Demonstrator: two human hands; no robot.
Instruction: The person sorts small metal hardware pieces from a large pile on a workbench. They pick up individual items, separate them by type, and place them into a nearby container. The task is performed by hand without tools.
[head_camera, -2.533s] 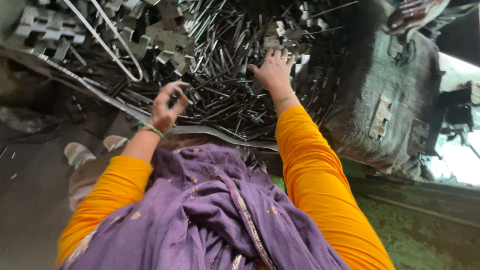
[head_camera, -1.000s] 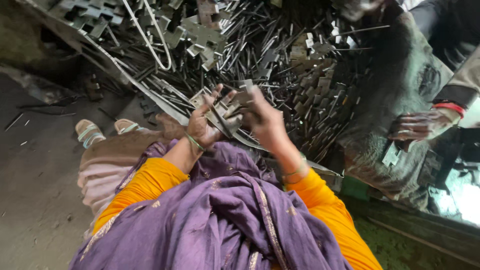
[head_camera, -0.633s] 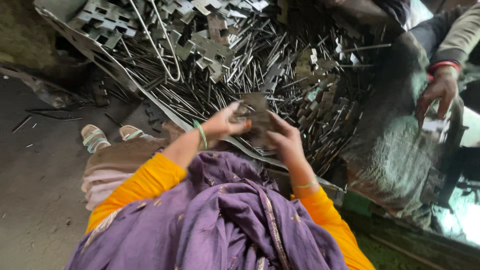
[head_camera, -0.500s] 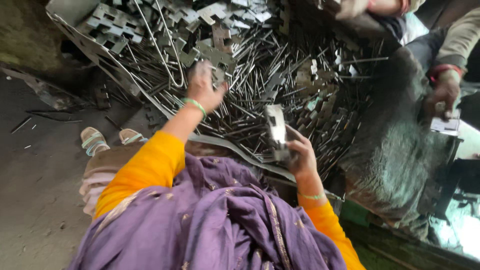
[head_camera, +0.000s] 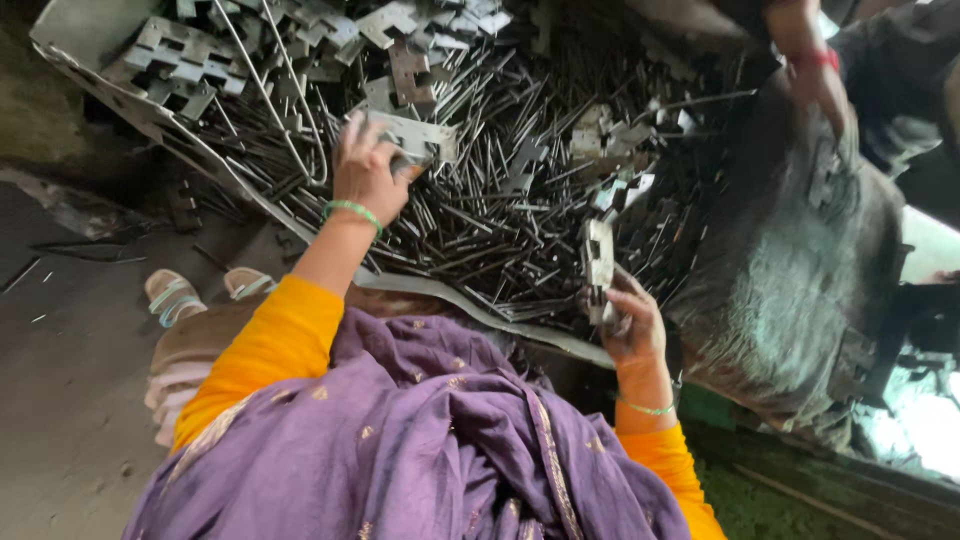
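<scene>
Notched metal plates are what I have in both hands: my left hand (head_camera: 368, 172) is out over the heap of thin steel rods (head_camera: 500, 215), fingers curled round a flat grey plate (head_camera: 415, 140) lying on top of it. My right hand (head_camera: 628, 322), nearer my body at the heap's edge, is closed on an upright stack of plates (head_camera: 599, 265). Another person's hand (head_camera: 815, 85) rests on a dark sack (head_camera: 790, 270) to the right.

Dim, flat daylight with blown-out glare at the lower right edge, slight motion blur, and wide-angle bending at the corners.
</scene>
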